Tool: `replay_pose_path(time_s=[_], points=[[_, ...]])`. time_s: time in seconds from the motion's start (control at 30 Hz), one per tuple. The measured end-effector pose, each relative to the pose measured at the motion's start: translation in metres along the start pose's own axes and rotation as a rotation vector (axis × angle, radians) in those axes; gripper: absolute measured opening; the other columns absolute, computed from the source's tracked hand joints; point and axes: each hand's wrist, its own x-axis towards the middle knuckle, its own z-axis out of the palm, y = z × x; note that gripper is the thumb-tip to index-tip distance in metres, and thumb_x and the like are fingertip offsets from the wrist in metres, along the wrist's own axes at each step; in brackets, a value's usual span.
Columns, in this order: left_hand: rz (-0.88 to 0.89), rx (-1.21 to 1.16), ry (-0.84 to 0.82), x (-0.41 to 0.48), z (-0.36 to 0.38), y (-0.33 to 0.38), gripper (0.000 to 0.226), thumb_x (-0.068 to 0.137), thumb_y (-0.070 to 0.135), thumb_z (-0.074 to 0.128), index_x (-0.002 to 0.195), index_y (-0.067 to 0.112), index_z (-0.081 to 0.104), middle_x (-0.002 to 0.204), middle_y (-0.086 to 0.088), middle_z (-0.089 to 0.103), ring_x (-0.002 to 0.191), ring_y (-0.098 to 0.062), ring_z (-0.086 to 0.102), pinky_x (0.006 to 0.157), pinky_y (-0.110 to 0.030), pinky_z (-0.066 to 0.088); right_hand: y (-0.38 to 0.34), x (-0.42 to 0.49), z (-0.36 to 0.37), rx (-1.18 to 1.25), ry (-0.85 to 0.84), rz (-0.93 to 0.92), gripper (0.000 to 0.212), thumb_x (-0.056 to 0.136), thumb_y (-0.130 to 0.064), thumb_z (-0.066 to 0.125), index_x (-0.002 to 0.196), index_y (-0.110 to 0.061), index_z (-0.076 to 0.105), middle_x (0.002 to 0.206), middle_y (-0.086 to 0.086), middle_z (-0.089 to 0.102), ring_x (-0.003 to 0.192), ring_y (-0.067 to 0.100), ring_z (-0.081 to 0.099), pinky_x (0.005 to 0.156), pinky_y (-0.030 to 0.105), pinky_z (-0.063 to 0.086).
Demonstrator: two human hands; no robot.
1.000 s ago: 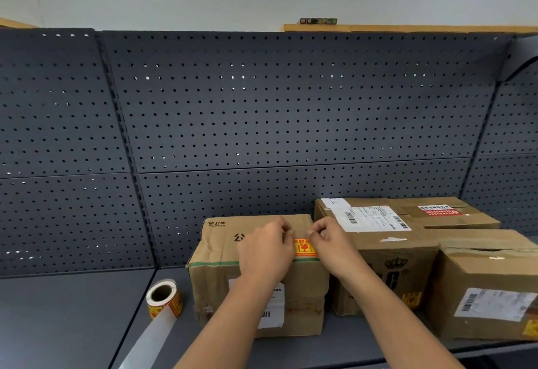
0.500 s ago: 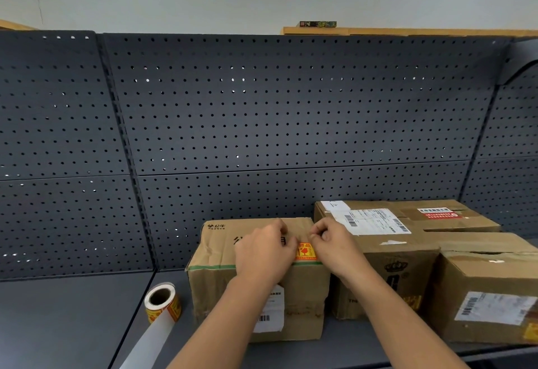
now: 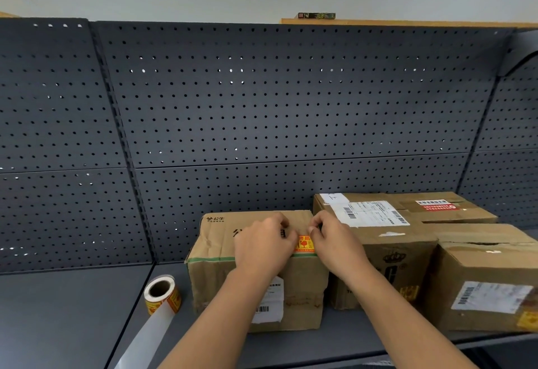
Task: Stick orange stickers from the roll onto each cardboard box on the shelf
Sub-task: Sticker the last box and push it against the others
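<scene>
orange sticker lower centre, on cardboard box top edge | right hand pinches its upper corner; left hand curled beside, grip unclear | likely light, floppy, tacky; hold by edges

The shelf lies open left of the sticker roll, back to the pegboard panel. The roll (backing strip trailing toward the front edge) stands near the leftmost box. Rightward, a middle box, a right box and a rear box crowd close together. Above all four is open air.
</scene>
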Motion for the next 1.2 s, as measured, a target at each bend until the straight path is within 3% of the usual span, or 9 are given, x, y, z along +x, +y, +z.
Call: replay_pose_path(time_s=[0.17,0.33,0.47,0.67,0.8,0.9,0.97,1.07,1.2], points=[[0.022,-0.01,-0.019,-0.003,-0.001,0.0,0.033,0.103,0.047,0.044,0.128,0.036,0.063,0.106,0.007,0.075,0.096,-0.019,0.07,0.068,-0.031,0.043,-0.001,0.002,-0.002,0.026,-0.057,0.019,0.011,0.106,-0.026,0.048,0.102,-0.022,0.057,0.09,-0.002,0.066,0.083,0.019,0.064,0.074,0.046,0.057],[0.088,-0.088,-0.102,-0.004,-0.003,-0.007,0.038,0.103,0.041,0.043,0.136,0.037,0.06,0.116,0.01,0.074,0.105,-0.017,0.068,0.079,-0.033,0.049,0.003,-0.006,-0.003,0.213,-0.116,0.028,0.008,0.105,-0.03,0.055,0.112,-0.028,0.057,0.08,-0.003,0.058,0.068,0.01,0.053,0.059,0.028,0.041],[0.187,-0.093,-0.169,-0.008,-0.007,-0.012,0.042,0.105,0.047,0.042,0.143,0.035,0.055,0.132,0.009,0.067,0.119,-0.019,0.062,0.091,-0.036,0.051,0.005,-0.015,0.001,0.222,-0.074,-0.009,0.007,0.107,-0.026,0.05,0.112,-0.026,0.055,0.096,-0.004,0.059,0.082,0.009,0.056,0.065,0.027,0.043],[0.234,-0.066,-0.216,-0.008,-0.008,-0.011,0.039,0.109,0.032,0.038,0.144,0.028,0.054,0.125,0.0,0.063,0.113,-0.023,0.059,0.094,-0.042,0.052,0.0,-0.022,0.005,0.148,-0.022,-0.029,0.02,0.111,-0.025,0.039,0.12,-0.022,0.056,0.114,-0.005,0.058,0.099,0.008,0.055,0.078,0.028,0.047],[0.216,-0.131,-0.256,-0.005,-0.007,-0.015,0.042,0.108,0.035,0.039,0.148,0.029,0.051,0.126,0.001,0.061,0.116,-0.021,0.057,0.099,-0.043,0.05,0.0,-0.021,-0.003,0.21,-0.1,0.004,0.021,0.109,-0.034,0.044,0.122,-0.025,0.058,0.112,-0.008,0.057,0.093,0.003,0.055,0.072,0.022,0.042],[0.238,-0.118,-0.278,-0.006,-0.006,-0.016,0.042,0.109,0.038,0.04,0.148,0.027,0.051,0.121,0.001,0.06,0.111,-0.02,0.056,0.097,-0.041,0.049,0.003,-0.023,-0.002,0.194,-0.111,-0.01,0.025,0.11,-0.026,0.045,0.131,-0.023,0.057,0.122,-0.007,0.053,0.105,0.005,0.053,0.086,0.022,0.044],[0.247,-0.109,-0.276,-0.007,-0.007,-0.016,0.042,0.109,0.036,0.039,0.148,0.026,0.05,0.118,0.001,0.058,0.109,-0.02,0.055,0.096,-0.041,0.05,0.006,-0.026,0.001,0.21,-0.071,-0.009,0.028,0.11,-0.023,0.042,0.133,-0.022,0.058,0.124,-0.006,0.054,0.112,0.005,0.053,0.092,0.022,0.043],[0.287,-0.145,-0.221,-0.011,-0.008,-0.019,0.04,0.109,0.03,0.04,0.147,0.024,0.052,0.118,0.002,0.059,0.11,-0.018,0.055,0.097,-0.039,0.049,0.006,-0.034,0.005,0.257,0.033,-0.029,0.029,0.11,-0.023,0.042,0.131,-0.023,0.063,0.116,-0.01,0.056,0.107,0.0,0.055,0.086,0.014,0.044],[0.276,-0.571,-0.018,-0.026,-0.017,-0.034,0.031,0.107,0.022,0.049,0.134,0.026,0.064,0.109,0.014,0.064,0.092,0.0,0.059,0.08,-0.019,0.05,0.007,-0.053,0.012,0.401,0.208,-0.005,0.031,0.109,-0.034,0.047,0.132,-0.024,0.065,0.117,-0.017,0.061,0.111,-0.005,0.057,0.09,0.018,0.048]])
